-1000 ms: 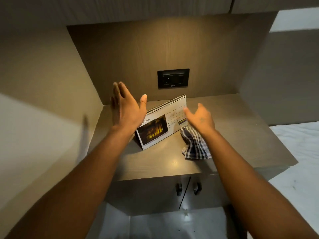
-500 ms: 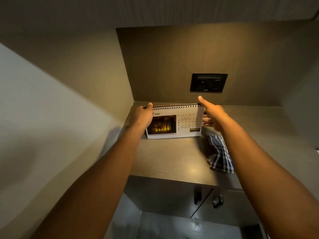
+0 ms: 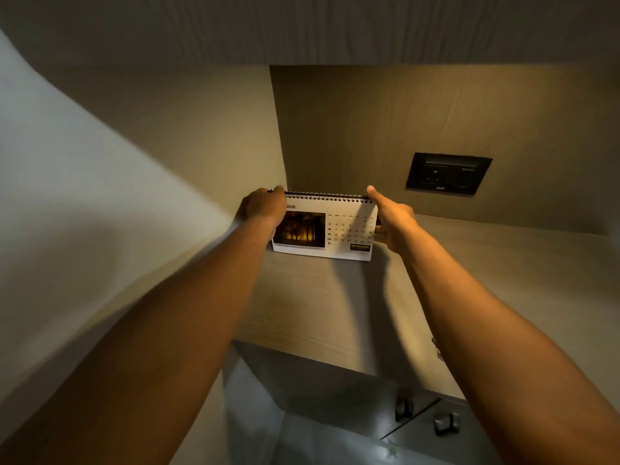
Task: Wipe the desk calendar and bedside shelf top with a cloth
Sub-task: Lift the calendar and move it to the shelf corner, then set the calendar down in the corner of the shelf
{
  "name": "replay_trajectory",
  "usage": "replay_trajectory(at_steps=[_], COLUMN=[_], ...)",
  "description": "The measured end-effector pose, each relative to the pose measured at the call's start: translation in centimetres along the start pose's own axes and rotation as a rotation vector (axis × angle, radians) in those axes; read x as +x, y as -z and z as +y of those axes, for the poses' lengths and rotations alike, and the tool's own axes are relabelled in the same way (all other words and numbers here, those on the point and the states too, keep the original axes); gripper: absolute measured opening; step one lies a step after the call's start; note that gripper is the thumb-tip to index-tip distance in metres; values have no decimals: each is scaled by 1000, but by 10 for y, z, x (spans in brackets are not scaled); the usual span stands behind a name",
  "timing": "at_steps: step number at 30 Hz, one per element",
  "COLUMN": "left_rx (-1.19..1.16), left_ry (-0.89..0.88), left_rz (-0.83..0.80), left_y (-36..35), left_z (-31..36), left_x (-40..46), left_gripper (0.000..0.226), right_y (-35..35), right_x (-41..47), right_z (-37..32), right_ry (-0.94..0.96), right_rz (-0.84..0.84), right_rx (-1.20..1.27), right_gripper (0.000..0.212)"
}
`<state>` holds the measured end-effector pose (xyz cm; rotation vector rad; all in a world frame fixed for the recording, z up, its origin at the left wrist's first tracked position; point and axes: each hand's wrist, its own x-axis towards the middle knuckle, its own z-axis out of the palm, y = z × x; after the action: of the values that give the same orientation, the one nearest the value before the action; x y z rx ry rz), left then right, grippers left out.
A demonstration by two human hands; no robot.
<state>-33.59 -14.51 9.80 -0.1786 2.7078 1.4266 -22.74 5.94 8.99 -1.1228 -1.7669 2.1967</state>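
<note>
Reaching over two dark cabinet door handles (image 3: 426, 416) below, both bare forearms extend across the smooth wood-grain bedside shelf top (image 3: 335, 307). Left hand (image 3: 263, 206) and right hand (image 3: 394, 218) each grasp one end of the white spiral-bound desk calendar (image 3: 335, 229), standing upright near the back left corner. Judgement: keep the grip light on the card edges, thumbs by the wire coil, and lift straight to avoid bending pages. No cloth visible. Beyond: matte laminate wall, black rectangular socket plate (image 3: 448, 174).
</note>
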Motion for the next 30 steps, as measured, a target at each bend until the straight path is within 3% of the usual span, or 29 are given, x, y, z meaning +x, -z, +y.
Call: replay_trajectory(at_steps=[4,6,8,11,14,17,20,24,27,30], left_rx=[0,2,-26,114,311,546,678,774,793,804], left_ry=[-24,3,37,-140,-512,-697,-724,-736,-739,-748], left_rz=[10,-41,19,122,-50,-310,-468,-450,-447,-439], left_y=[-9,-38,-44,-56,-94,-134,-168,-183,-185,-184], left_z=[3,13,11,-8,-35,-57,-69,-82,-83,-83], left_x=[-7,-26,-43,-90,-151,-179,-199,-204,-204,-204], left_gripper=[45,47,55,73,71,69,68,74,79,80], right_y=[12,45,57,80,105,115,138,154,159,174], right_x=[-7,-8,-11,-19,-31,-44,-58,-65,-66,-65], right_z=[1,13,26,52,87,114,134,145,142,142], right_ry=[15,25,88,258,355,434,352,279,274,314], right_rz=[-10,58,132,256,378,425,448,433,349,347], right_rx=[-3,-3,-141,-349,-686,-1066,-1203,-1209,-1196,-1229], right_gripper=[67,68,68,78,72,57,56,61,83,80])
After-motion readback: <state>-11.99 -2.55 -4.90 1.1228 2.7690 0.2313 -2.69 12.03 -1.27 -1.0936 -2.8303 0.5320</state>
